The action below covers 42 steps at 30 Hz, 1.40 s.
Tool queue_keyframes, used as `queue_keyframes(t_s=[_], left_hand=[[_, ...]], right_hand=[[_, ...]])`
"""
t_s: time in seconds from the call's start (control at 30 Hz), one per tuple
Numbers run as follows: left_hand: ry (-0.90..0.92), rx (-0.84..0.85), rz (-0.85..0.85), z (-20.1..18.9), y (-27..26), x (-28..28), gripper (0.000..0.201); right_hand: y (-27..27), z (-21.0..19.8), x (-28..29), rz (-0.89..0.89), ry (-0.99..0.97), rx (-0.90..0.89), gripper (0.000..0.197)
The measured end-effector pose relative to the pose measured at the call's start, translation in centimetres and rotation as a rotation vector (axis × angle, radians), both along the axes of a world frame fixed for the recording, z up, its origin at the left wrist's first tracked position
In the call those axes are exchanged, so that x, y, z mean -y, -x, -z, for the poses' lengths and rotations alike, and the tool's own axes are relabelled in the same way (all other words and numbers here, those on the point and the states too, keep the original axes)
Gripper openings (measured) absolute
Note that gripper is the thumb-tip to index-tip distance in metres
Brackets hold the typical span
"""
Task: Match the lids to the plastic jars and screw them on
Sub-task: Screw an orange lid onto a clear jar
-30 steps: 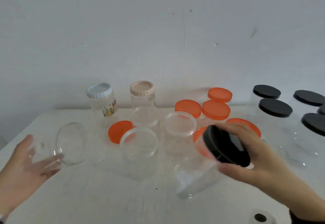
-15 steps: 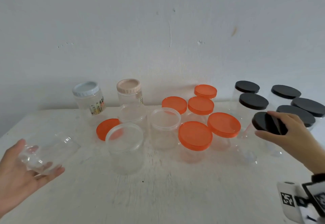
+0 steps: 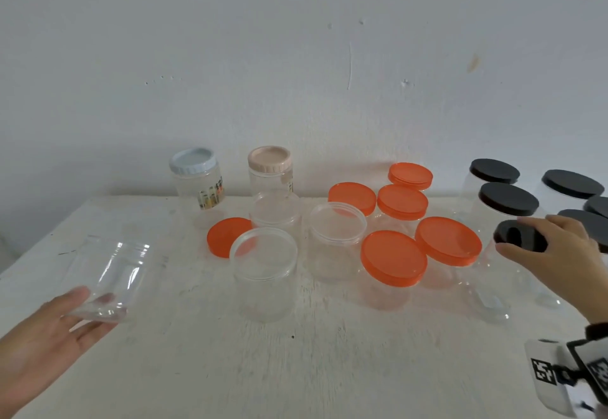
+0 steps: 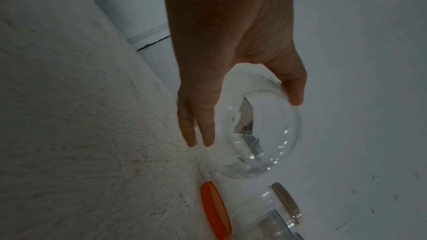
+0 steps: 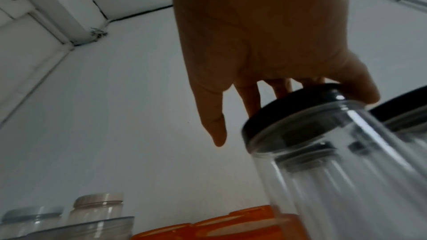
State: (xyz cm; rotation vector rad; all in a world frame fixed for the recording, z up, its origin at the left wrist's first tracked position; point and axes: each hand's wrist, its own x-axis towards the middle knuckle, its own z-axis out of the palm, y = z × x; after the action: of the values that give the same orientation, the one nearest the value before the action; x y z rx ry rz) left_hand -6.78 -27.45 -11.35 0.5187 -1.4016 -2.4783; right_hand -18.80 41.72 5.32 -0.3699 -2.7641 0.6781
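Note:
My left hand (image 3: 88, 311) is at the lower left of the head view and holds a clear lidless jar (image 3: 112, 274) by its base. The jar is tilted, its mouth pointing away from me. In the left wrist view the thumb and fingers of the left hand (image 4: 251, 121) lie on either side of the jar (image 4: 258, 143). At the right, my right hand (image 3: 509, 233) grips a black lid (image 3: 523, 241) that sits on a tall clear jar (image 3: 493, 287). The right wrist view shows the fingers of the right hand (image 5: 295, 114) on top of the lid (image 5: 265, 127) and the jar (image 5: 346, 171) hanging tilted below it.
Several black-lidded jars (image 3: 508, 198) stand just behind my right hand. Several orange-lidded jars (image 3: 393, 257) fill the centre right. Open clear jars (image 3: 263, 274) (image 3: 337, 241) and a loose orange lid (image 3: 227, 236) are mid-table. Blue-lidded (image 3: 194, 181) and pink-lidded (image 3: 269, 171) jars stand by the wall.
My right hand carried the black-lidded jar from the table's centre to the right, beside the other black-lidded jars. The jar in my left hand turned so its mouth points away.

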Motion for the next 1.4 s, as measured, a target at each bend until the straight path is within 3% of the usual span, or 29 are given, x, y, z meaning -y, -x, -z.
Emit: queue_keyframes(t_s=[0.13, 0.23, 0.33, 0.4, 0.5, 0.67, 0.77, 0.93, 1.13, 1.33, 1.4], left_hand=[[0.080, 0.020, -0.035, -6.1, -0.3, -4.5, 0.031], [0.107, 0.020, -0.004, -8.3, -0.6, -6.5, 0.008], [0.105, 0.063, -0.001, -9.8, -0.6, -7.8, 0.010], [0.121, 0.070, -0.006, -9.9, -0.6, -8.0, 0.016], [0.154, 0.053, -0.006, -9.7, -0.7, -8.1, 0.015], [0.182, 0.054, -0.060, -8.4, -1.5, -6.9, 0.018], [0.153, 0.068, -0.101, -7.8, -2.0, -5.7, 0.042], [0.112, 0.102, -0.046, -7.3, -2.6, -4.8, 0.039], [0.037, 0.099, -0.074, -8.2, -3.0, -5.4, 0.055], [0.076, 0.060, -0.094, -7.5, -3.6, -4.6, 0.029], [0.094, 0.062, -0.063, -7.2, -3.7, -4.3, 0.054]], right_hand=[[-0.5, -1.0, 4.3, -0.030, -0.116, -0.048, 0.058], [-0.9, -2.0, 9.0, -0.084, -0.158, -0.093, 0.058], [-1.3, -3.0, 14.5, -0.230, -0.105, -0.128, 0.059], [-1.7, -3.1, 18.5, -0.408, -0.010, -0.122, 0.061], [-2.3, -2.3, 24.0, -0.669, 0.068, 0.055, 0.075], [-1.8, 0.7, 30.1, -0.801, -0.091, 0.343, 0.107], [-1.1, 1.6, 32.1, -0.736, -0.133, 0.320, 0.105], [-0.2, 1.7, 36.5, -0.825, -0.107, 0.250, 0.090], [1.7, 1.6, 43.7, -1.026, -0.082, 0.194, 0.096], [3.3, 1.9, 48.4, -1.102, -0.091, 0.168, 0.094], [3.6, 2.2, 49.3, -1.115, -0.095, 0.170, 0.094]])
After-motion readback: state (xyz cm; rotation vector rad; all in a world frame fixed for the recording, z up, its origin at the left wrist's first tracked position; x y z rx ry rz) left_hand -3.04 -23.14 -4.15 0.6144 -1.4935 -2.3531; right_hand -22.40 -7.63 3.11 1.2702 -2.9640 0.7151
